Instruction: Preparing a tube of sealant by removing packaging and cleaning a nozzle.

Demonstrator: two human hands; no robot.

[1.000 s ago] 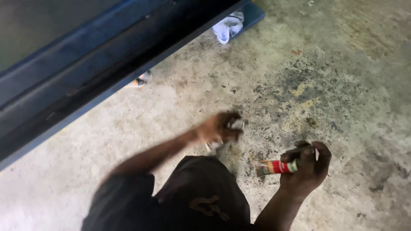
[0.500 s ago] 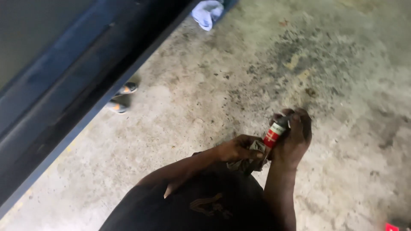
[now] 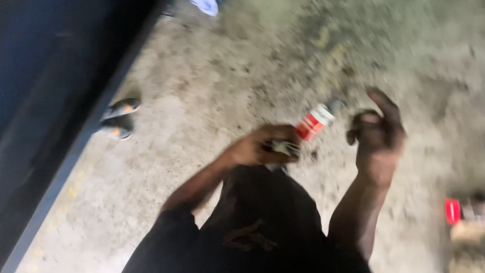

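Observation:
The view is blurred by motion. My left hand [image 3: 265,146] is closed around the lower end of a red and white tube [image 3: 313,121], with a small pale metallic thing also in its fingers. The tube points up and to the right, and its dark tip [image 3: 336,105] is close to my right hand [image 3: 378,134]. My right hand is a short way to the right of the tube with its fingers spread and curled, and I see nothing in it. Both hands are above my knee in dark trousers [image 3: 262,222], over a stained concrete floor [image 3: 242,65].
A dark blue vehicle body [image 3: 55,91] runs along the left side. A pair of sandals [image 3: 118,119] shows under its edge. A white cloth [image 3: 207,6] lies at the top. A red object [image 3: 453,211] and something beige [image 3: 467,233] sit at the right edge.
The tube has passed from my right hand to my left hand. My right hand has let go and moved off to the right. The camera has swung, so the vehicle fills more of the left.

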